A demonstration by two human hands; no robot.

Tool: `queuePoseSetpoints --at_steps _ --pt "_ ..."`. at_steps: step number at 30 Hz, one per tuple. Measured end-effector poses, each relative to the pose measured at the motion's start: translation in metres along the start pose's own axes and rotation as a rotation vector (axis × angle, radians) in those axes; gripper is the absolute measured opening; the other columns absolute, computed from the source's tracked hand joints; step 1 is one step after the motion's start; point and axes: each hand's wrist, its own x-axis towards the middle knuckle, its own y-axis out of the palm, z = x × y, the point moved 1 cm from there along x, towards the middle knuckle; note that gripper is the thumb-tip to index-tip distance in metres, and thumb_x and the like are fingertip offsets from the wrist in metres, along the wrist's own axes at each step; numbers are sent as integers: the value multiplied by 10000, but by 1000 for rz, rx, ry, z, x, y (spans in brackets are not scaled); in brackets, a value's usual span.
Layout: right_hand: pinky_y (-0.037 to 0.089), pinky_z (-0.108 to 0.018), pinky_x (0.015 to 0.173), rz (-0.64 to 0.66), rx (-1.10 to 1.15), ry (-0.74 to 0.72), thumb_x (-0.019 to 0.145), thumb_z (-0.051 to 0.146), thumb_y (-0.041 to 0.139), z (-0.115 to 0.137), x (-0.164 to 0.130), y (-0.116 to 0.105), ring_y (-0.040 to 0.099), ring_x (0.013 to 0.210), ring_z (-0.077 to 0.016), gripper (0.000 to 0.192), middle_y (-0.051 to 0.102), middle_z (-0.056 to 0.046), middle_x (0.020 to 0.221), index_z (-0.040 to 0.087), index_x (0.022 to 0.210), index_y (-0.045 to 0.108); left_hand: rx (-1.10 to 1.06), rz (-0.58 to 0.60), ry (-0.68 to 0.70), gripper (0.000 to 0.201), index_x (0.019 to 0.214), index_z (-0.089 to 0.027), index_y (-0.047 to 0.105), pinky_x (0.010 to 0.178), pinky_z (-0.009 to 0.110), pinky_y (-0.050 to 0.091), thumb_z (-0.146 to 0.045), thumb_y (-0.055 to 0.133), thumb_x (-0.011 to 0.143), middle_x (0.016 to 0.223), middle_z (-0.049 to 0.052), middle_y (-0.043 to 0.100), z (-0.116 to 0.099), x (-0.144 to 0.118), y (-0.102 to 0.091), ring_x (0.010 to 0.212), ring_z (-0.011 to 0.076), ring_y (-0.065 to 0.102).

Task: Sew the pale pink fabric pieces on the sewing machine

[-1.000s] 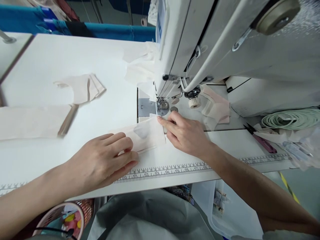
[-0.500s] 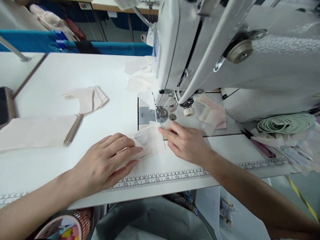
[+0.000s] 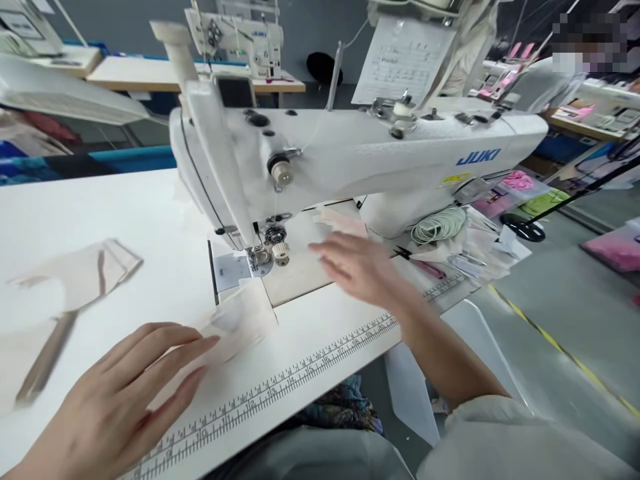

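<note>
Pale fabric piece (image 3: 235,323) under flat left hand (image 3: 117,407), fingers spread.

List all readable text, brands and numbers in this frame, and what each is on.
"JUKI": blue, on the near sewing machine.
"JUKI": small, on the far sewing machine.
"10", "15": ruler strip on the table edge; other numerals blurred.
Hanging paper sheet: too small to read.
Yellow sticker: unreadable.

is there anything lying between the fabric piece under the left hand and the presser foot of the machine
Nothing visible does. The fabric piece lies flat under the left hand, its far corner just short of the presser foot, with only bare needle plate between. The right hand hovers off to the right.
</note>
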Motion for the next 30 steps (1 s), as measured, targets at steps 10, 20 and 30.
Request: queuePoseSetpoints --at_steps 10,20,30 --pt "474 -351 861 58 -96 116 901 299 605 -38 -53 -28 601 986 -217 177 654 -73 1007 181 1025 649 51 -25 102 254 1180 -250 599 783 360 502 -240 481 956 1054 53 639 0 6 0 924 213 618" --pt "420 -299 697 -76 -313 171 906 142 463 -31 -46 -16 576 775 -184 178 641 -56 814 187 805 602 80 -7 112 222 1146 -214 605 810 344 506 -193 485 960 1050 71 648 -5 5 -3 960 212 616" --pt "444 -405 761 -357 -414 348 890 209 475 -32 -42 -126 596 812 -258 172 677 -123 877 207 935 641 42 -30 149 244 1153 -210 627 797 323 544 -199 496 948 999 56 687 -4 6 -4 935 198 639"
